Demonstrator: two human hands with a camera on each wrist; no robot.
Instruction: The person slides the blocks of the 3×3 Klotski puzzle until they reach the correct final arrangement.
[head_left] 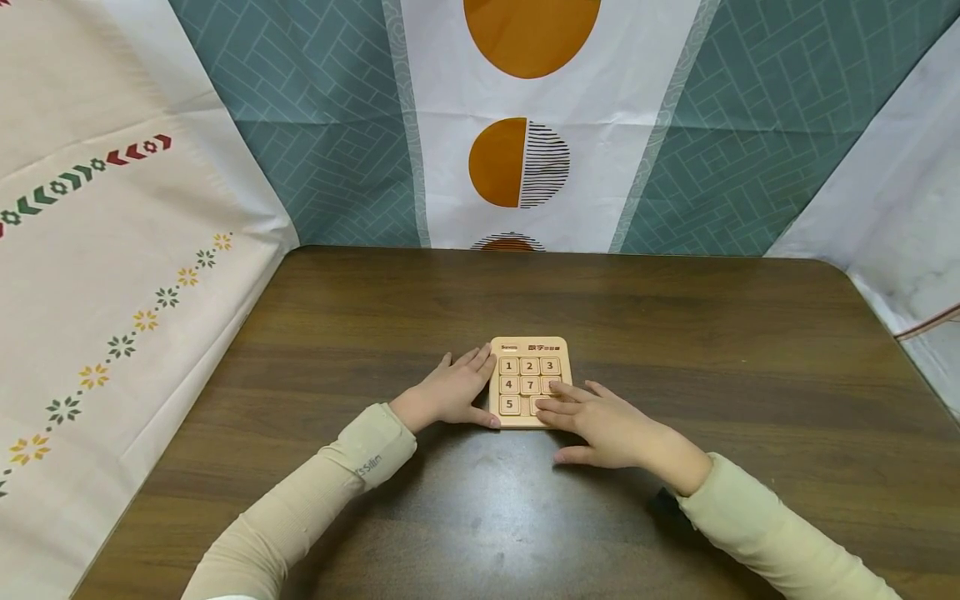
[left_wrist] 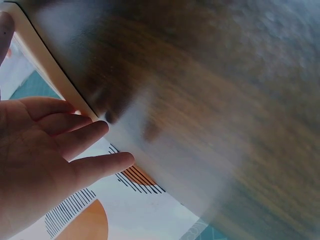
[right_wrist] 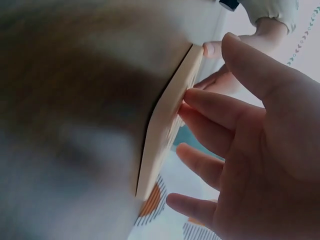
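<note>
One left hand (head_left: 447, 396): near the centre of the head picture; nearly straight fingers along the left edge of the wooden board (head_left: 517, 422), thumb at the lower left corner. It seems to brace, not to clamp.
Wooden board: just below the middle of that picture, flat on the brown table (head_left: 712, 333).
Number tiles (head_left: 529, 366): 1, 2, 3 in the upper row; 4 and 7 below; 5 at lower left. Others are partly under fingers; their numbers I cannot tell.
Right hand (head_left: 611, 425): at the right of the board; fingers loosely straight and apart, pinching nothing, fingertips over the lower right tiles.
Sliding a tile: seemingly the step. Better use one light fingertip, straight along the row, with the left hand preventing the board from turning.
Left wrist view: the bare palm and the board's side edge, but no numbers.
Head view: only here the numbers are readable.
Right wrist view: two fingertips meet the board's face, thumb clear of it; from above, such contact is hard to judge.
</note>
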